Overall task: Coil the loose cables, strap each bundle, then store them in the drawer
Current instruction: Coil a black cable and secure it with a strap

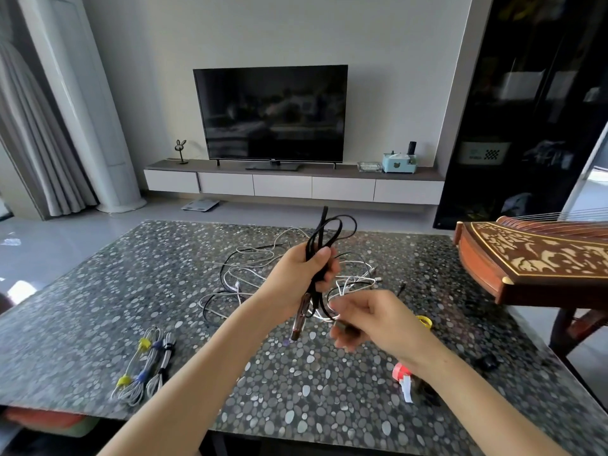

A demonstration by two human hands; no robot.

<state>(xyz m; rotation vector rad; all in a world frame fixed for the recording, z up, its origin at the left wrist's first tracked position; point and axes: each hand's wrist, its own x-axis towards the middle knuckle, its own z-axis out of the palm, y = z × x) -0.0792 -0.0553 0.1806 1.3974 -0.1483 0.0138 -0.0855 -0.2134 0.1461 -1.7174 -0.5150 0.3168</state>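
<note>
Three bundles [144, 366] strapped on surface [82, 291]. Left grip [302, 274] clenches black cable [312, 241] loops above loose pile [358, 278]; right grip [375, 320] pinches its blurred tail. I'd keep loops even, tail short, then reach strap [399, 371].

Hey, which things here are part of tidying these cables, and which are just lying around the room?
Job: black cable, tangled cable pile, strapped bundles, yellow strap roll, red strap roll.
Lying about: TV, wooden zither, bathroom scale, tissue box, rabbit figurine.
</note>
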